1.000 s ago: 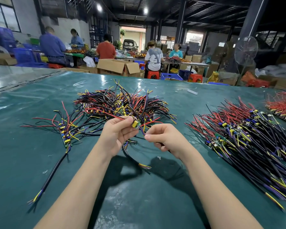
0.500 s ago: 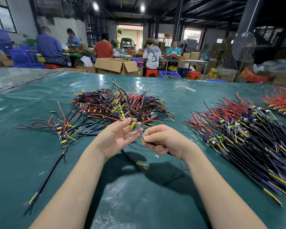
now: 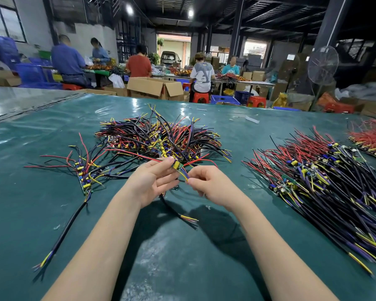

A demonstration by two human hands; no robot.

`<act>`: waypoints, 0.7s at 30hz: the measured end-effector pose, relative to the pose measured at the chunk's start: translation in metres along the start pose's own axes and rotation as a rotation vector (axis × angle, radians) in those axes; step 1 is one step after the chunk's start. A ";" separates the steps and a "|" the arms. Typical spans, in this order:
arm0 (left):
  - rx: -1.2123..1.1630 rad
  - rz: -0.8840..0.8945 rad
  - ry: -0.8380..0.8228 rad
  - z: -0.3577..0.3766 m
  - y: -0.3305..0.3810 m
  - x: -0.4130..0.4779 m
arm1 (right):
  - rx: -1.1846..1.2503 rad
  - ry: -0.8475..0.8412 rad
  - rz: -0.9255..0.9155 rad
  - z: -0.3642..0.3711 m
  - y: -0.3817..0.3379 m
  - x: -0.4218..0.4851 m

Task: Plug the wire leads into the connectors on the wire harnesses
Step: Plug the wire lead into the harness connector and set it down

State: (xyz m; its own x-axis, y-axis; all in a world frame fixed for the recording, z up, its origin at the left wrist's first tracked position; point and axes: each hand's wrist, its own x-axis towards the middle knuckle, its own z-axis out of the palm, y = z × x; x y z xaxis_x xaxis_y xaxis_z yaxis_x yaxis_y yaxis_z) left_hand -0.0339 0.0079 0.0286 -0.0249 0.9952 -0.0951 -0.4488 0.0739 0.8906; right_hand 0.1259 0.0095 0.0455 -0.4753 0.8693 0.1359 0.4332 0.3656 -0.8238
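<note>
My left hand [image 3: 152, 181] pinches a small green board with a yellow connector [image 3: 176, 165] between thumb and fingertips, above the green table [image 3: 30, 213]. My right hand [image 3: 206, 183] pinches the yellow and purple wire leads [image 3: 184, 175] just below that connector. A black sheathed cable [image 3: 172, 208] hangs from under my hands and ends in bared coloured tips near the table. Behind my hands lies a tangled pile of harnesses [image 3: 159, 135] with red, black, yellow and purple wires.
A short row of harnesses [image 3: 84, 172] with a long black cable [image 3: 63, 231] lies to the left. A large laid-out batch of harnesses [image 3: 326, 183] fills the right side, with red wires [image 3: 371, 135] beyond. Several people work at far tables beside cardboard boxes [image 3: 154, 88].
My right hand has moved closer to the left hand, bringing the wire leads up to the connector. The view has shifted slightly; the piles have not moved.
</note>
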 end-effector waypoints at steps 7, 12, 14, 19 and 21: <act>-0.037 0.026 -0.110 0.003 -0.003 -0.001 | 0.111 0.107 -0.032 0.000 0.000 0.001; -0.073 0.022 -0.116 0.015 -0.003 -0.005 | 0.071 0.162 -0.012 -0.001 0.001 0.004; -0.024 0.082 -0.103 0.017 -0.005 -0.006 | 0.071 0.171 0.009 0.000 0.002 0.005; 0.065 0.231 0.021 0.019 -0.012 -0.007 | 0.066 0.178 0.000 -0.001 0.003 0.004; 0.037 0.240 0.075 0.021 -0.012 -0.006 | 0.099 0.167 0.001 -0.004 0.004 0.003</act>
State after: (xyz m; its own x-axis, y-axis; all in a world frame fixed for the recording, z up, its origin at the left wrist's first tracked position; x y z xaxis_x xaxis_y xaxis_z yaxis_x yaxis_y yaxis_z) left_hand -0.0093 0.0020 0.0276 -0.1936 0.9770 0.0891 -0.3895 -0.1599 0.9070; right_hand 0.1289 0.0145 0.0447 -0.3379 0.9158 0.2171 0.3524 0.3370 -0.8731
